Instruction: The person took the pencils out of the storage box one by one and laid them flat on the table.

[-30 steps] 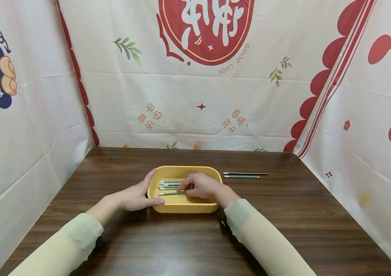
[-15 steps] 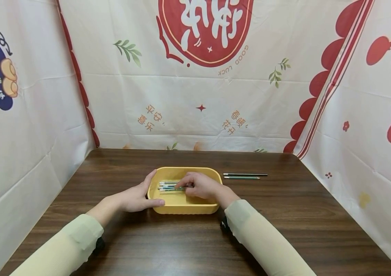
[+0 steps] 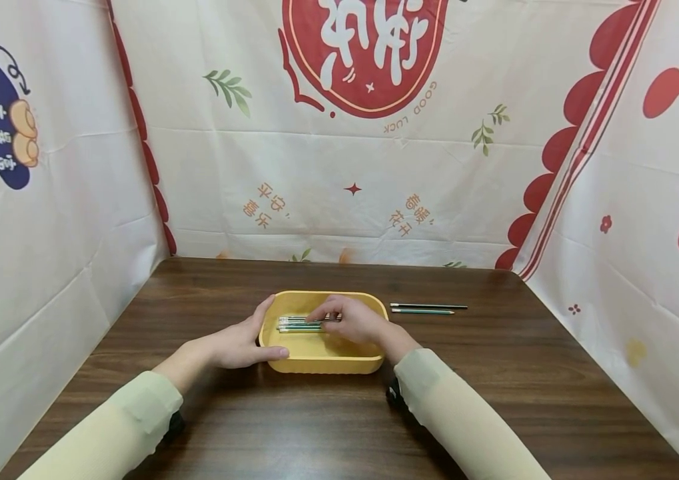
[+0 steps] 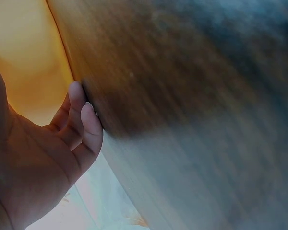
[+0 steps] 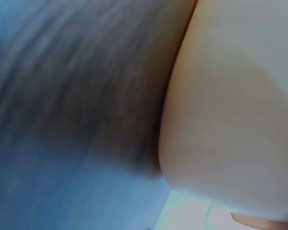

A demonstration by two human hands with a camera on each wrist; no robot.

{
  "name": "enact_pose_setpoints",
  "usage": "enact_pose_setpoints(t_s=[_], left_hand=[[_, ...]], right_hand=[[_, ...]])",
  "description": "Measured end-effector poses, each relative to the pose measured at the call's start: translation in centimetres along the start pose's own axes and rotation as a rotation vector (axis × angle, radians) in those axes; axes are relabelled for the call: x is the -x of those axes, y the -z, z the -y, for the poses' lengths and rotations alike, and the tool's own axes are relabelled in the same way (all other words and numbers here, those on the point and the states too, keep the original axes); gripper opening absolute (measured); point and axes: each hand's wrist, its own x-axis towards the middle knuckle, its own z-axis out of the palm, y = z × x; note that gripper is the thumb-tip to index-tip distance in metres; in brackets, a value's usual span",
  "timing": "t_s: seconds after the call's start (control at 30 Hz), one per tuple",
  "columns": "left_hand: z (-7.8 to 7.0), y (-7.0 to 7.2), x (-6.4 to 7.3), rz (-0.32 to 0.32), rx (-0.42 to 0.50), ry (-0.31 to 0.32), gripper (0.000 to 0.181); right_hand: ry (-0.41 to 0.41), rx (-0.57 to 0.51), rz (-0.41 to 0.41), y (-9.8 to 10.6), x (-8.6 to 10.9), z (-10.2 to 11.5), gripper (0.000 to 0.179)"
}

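Note:
A yellow plastic tray (image 3: 333, 365) stands on the table with several pencils (image 3: 298, 324) lying side by side inside, their eraser ends to the left. My left hand (image 3: 236, 341) grips the tray's left end, thumb over the near rim and fingers along the outer wall. In the left wrist view the fingers (image 4: 90, 127) bend against that wall. My right hand (image 3: 356, 321) reaches in over the right wall, curled over the pencils with thumb and index finger at them; it hides their right ends. The right wrist view shows mostly a large pale surface, blurred.
Two more pencils, a black one (image 3: 429, 306) and a green one (image 3: 426, 311), lie on the dark wooden table (image 3: 339, 427) right of the tray. Printed cloth (image 3: 327, 160) hangs behind the table and on both sides.
A pencil that lay apart on the near side of the group has been moved away from me against the others by my right hand. The left hand stays on the tray.

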Motion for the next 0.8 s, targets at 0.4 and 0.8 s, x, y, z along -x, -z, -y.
enact_pose_setpoints(t_s=[0.4,0.8], left_hand=[[-0.2,0.1,0.0,-0.001,0.005,-0.012,0.129],[-0.1,0.0,0.0,-0.013,0.004,-0.027,0.128]], right_hand=[[0.045,0.03,-0.094,3.3,1.0,0.9,0.027],[0.003,0.068,-0.143,7.2,4.1,-0.6,0.029]])
